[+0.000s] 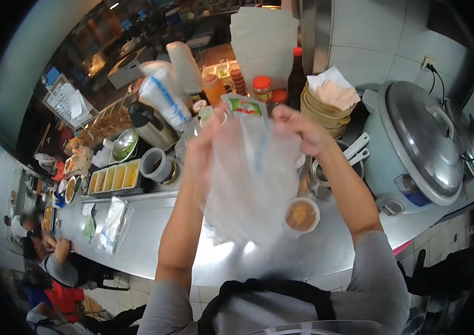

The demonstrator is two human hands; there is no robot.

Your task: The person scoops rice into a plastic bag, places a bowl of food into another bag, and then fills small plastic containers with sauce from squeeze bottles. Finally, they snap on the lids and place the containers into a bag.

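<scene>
A translucent plastic bag [251, 184] hangs upright between my two hands above the steel counter. At its upper left side is my left hand [206, 142], blurred by motion, its fingers closed on the plastic. My right hand [305, 129] grips the upper right edge, fingers pinched. A packet with a green and red label [246, 107] shows at the top of the bag, between the hands. Below and right of the bag, a round tub of brownish food [302, 216] stands on the counter, partly overlapped by the bag in this view.
A large rice cooker [421, 139] and stacked bowls [326, 109] stand at right. Along the back are a thermos jug [150, 124], a dark bottle [296, 72] and red-lidded jars [262, 86]. At left sit a condiment tray [115, 177] and a plastic packet [115, 223]. People are at far left.
</scene>
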